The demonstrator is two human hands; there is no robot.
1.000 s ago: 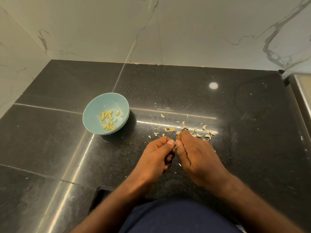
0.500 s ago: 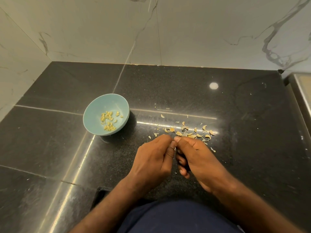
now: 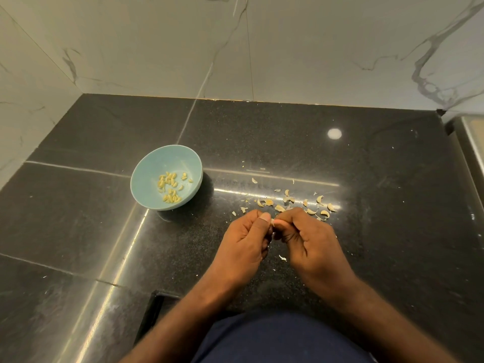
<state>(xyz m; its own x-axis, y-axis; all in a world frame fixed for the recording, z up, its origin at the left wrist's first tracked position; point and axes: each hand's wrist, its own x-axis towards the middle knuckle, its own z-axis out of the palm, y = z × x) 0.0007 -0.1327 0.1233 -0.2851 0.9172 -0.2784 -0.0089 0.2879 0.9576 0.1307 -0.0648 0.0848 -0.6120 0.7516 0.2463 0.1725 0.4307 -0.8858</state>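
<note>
With fingers [image 3: 264,218] of left hand [image 3: 243,241] and right hand [image 3: 307,241] curled, pinching one clove [image 3: 273,222], peel it in short, light pulls over the worktop [image 3: 379,231].

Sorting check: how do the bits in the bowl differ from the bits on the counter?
Bowl bits are yellow, plump and whole; counter bits are paler, curved and ragged. Bowl bits lie clustered in the bowl; counter bits are strewn loosely over the counter. Both are small.
</note>
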